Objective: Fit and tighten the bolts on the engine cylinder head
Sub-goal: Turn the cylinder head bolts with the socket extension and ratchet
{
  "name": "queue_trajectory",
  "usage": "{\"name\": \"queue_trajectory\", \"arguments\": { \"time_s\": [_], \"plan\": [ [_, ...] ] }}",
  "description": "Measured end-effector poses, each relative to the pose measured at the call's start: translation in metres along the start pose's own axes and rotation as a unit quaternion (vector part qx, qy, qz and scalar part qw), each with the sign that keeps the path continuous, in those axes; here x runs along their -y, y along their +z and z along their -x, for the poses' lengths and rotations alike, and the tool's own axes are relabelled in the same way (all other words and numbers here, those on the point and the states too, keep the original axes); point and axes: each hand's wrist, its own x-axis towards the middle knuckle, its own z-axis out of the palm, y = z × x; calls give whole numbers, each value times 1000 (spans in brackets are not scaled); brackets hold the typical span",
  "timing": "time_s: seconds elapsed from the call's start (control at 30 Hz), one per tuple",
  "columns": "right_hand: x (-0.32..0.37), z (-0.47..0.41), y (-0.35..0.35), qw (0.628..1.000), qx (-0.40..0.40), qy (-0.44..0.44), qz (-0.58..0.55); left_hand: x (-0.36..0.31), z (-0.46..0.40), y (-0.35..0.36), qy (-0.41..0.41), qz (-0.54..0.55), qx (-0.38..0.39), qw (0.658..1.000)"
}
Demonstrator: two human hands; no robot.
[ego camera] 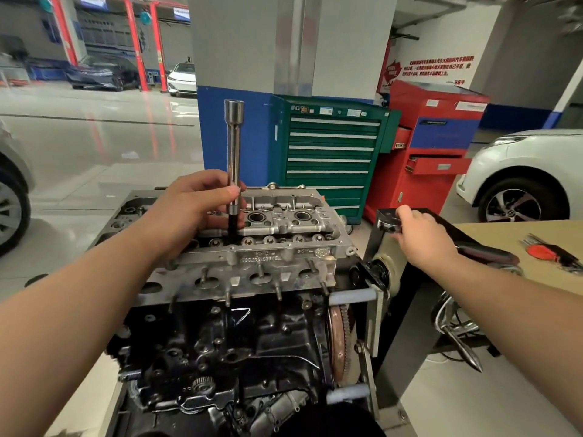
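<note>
cylinder head (268, 247) sits atop the engine block; our left hand (189, 209) curls around the upright socket extension (234, 159) seated in it, steadying; right hand (416, 234), beside the head, grips the stand (383, 247).

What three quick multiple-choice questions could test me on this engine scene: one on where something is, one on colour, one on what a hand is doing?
1. Where does the long socket extension stand?
A. Upright in the cylinder head
B. Flat on the wooden table
C. Inside a drawer

2. What colour is the tool cabinet right behind the engine?
A. Yellow
B. Green
C. White

3. What is the left hand doing?
A. Hanging idle
B. Pressing flat on the floor
C. Gripping the extension

Answers:
1 A, its lower end sits down in the head.
2 B, green with pale drawer strips; a red cabinet stands beside it.
3 C, fingers curl round the shaft, while the right hand rests on the engine stand.
</note>
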Motion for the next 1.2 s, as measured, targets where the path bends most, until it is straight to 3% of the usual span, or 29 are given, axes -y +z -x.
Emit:
{"name": "queue_trajectory", "arguments": {
  "time_s": [0.13, 0.27, 0.33, 0.4, 0.5, 0.63, 1.2],
  "plan": [
    [14, -6, -21, 993, -43, 1, -112, 0, -1, -1, 3, -9, -2, 1000],
    [59, -34, -95, 949, -56, 44, -306, -1, 0, 0, -4, -4, -1, 1000],
    [91, -44, -142, 915, -13, 26, -403, -3, 1, 1, -19, 1, 1, 1000],
    [125, -46, -186, 881, 79, 7, -467, -5, 3, 1, -29, 4, 0, 1000],
    [169, -40, -231, 879, 158, -104, -438, -7, 5, 2, -26, 2, 6, 1000],
    [215, -34, -256, 873, 185, -215, -396, -8, 6, 1, -22, 2, 26, 999],
    [242, -50, -280, 898, 230, -183, -328, -8, 7, 0, -17, 14, 20, 1000]
  ]
}}
